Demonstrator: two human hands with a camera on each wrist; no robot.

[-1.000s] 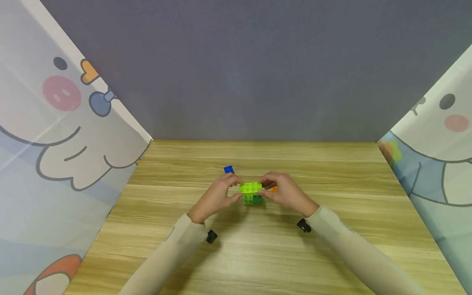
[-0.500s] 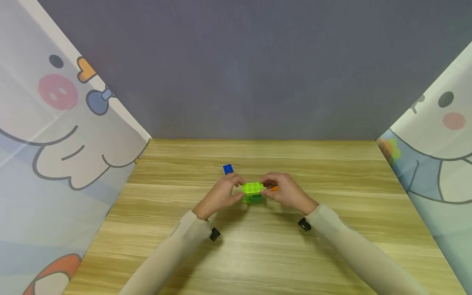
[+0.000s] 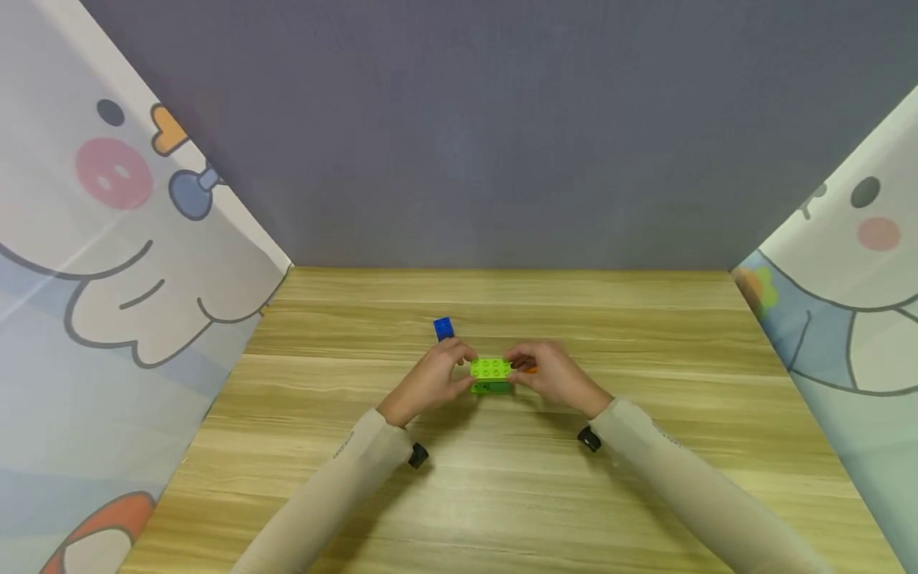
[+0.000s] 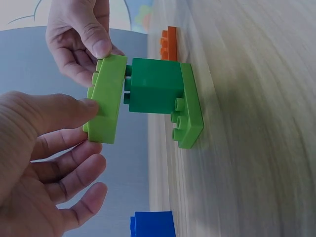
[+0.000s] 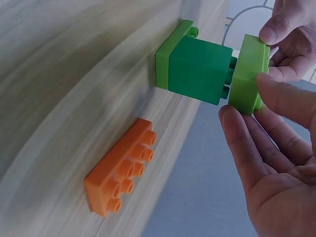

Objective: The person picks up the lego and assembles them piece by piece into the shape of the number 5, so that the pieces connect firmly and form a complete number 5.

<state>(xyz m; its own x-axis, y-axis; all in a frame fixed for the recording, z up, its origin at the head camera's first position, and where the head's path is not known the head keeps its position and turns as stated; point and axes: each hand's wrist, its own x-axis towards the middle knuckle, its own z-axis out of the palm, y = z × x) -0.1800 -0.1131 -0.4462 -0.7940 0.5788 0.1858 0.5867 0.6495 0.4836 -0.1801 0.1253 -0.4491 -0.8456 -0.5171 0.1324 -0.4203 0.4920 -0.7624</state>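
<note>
Both hands pinch a light green toy brick (image 3: 491, 368) by its two ends, studs facing up. My left hand (image 3: 430, 378) has thumb and fingers on the left end; my right hand (image 3: 555, 375) grips the right end. Directly beneath, a dark green block (image 4: 155, 86) stands on one half of a light green base brick (image 4: 191, 106), whose other studs are bare. In the wrist views the held brick is slightly tilted, close over the dark green block's studs, with a narrow gap showing.
An orange brick (image 5: 121, 168) lies studs up on the wooden table (image 3: 502, 494), just beyond the right hand. A blue brick (image 3: 443, 328) is behind the left hand. A grey wall (image 3: 502, 135) closes the back, with printed cloth at both sides.
Both hands have lowered the light green brick a little over the dark green block. They keep their hold on its ends, and the view has shifted slightly.
</note>
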